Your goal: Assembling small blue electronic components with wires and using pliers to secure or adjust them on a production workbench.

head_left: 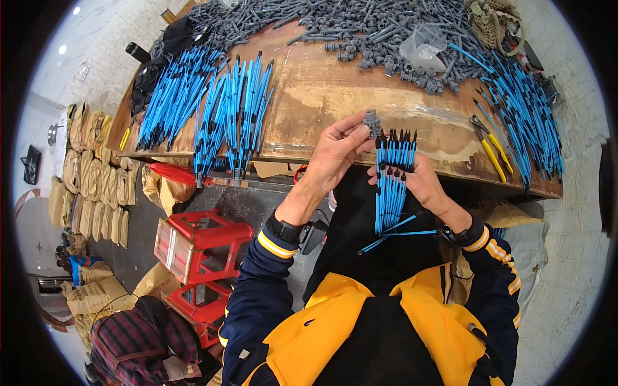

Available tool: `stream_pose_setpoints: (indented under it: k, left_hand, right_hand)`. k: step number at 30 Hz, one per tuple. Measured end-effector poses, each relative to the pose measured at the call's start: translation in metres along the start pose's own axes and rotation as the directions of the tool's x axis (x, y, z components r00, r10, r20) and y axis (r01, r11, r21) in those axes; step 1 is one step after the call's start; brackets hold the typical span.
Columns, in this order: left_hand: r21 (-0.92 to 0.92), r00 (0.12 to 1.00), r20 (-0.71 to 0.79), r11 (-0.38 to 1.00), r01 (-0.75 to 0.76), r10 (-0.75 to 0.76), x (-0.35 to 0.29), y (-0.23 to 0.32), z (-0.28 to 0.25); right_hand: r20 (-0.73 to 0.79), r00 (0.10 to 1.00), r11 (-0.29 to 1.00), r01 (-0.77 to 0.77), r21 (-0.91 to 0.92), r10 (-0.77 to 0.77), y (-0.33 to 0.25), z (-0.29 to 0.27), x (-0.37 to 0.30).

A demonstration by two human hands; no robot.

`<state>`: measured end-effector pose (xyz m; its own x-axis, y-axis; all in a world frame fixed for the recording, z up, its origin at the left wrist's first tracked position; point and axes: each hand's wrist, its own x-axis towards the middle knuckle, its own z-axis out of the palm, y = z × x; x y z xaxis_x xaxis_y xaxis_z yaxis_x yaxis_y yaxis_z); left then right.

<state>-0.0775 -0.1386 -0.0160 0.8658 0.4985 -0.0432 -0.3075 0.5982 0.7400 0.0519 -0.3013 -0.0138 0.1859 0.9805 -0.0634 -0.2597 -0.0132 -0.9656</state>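
Over the near edge of the wooden table (302, 90), my left hand (338, 145) pinches a small grey plastic fitting (371, 119) between thumb and fingers. Close beside it, my right hand (425, 183) is closed around a bundle of thin blue tubes (389, 202) with black tips. The tips point up and away from me, just right of the fitting; whether any tip touches it I cannot tell. Below the hand the tubes hang over my dark lap, and a few stick out sideways near my right wrist.
A heap of grey fittings (257, 22) covers the table's far side, with a clear plastic bag (423, 44) on it. More blue tubes lie at left (177, 96) and right (524, 116). Yellow-handled pliers (494, 154) lie near the right edge. Red stools (215, 241) and a person (138, 334) are at lower left.
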Motion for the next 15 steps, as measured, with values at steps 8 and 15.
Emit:
stream_pose_setpoints:
  k: [8, 15]
  left_hand:
    - [0.025, 1.000, 0.020, 1.000, 0.013, -0.013, -0.003, 0.003, 0.007]
    - [0.207, 0.977, -0.111, 0.966, -0.157, 0.183, -0.026, -0.002, 0.022]
  right_hand:
    - [0.001, 1.000, 0.997, 0.016, 0.070, -0.016, 0.006, -0.001, -0.001]
    - [-0.029, 1.000, 1.000, 0.002, 0.000, -0.002, -0.002, 0.006, 0.000]
